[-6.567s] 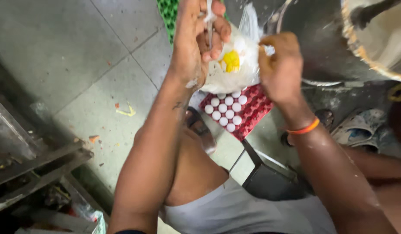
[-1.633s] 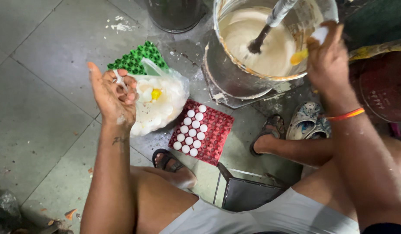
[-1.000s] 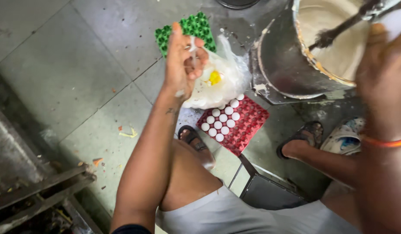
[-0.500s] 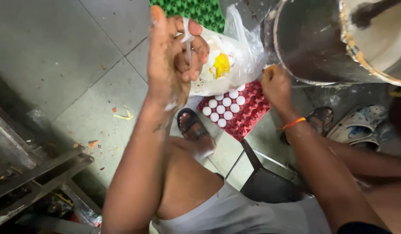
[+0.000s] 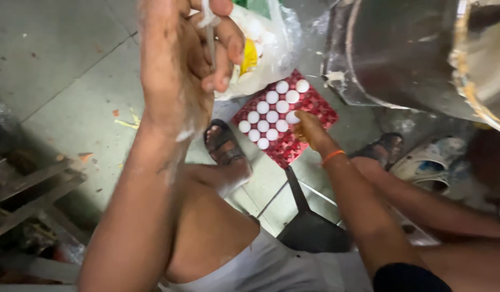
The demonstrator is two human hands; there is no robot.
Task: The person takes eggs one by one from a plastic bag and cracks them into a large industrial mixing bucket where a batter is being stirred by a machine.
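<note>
My left hand (image 5: pixel 185 59) is raised close to the camera, its fingers closed around a thin white piece, probably eggshell. Behind it sits a clear plastic bag (image 5: pixel 263 51) with white and yellow contents. My right hand (image 5: pixel 309 128) reaches down to a red egg tray (image 5: pixel 306 111) on the floor, fingertips on a white egg (image 5: pixel 291 116) among several white eggs. An orange band circles that wrist. Whether the fingers have closed on the egg is hidden.
A large steel pot (image 5: pixel 406 54) of pale batter stands at the upper right. A green tray (image 5: pixel 260 6) lies beyond the bag. My sandalled feet (image 5: pixel 224 146) rest on grey floor tiles, a black stool (image 5: pixel 309 227) between them. Metal framework (image 5: pixel 28 189) sits at left.
My right hand has dropped from beside the pot down to the red egg tray. My left hand stays raised with the white piece, now closer to the camera.
</note>
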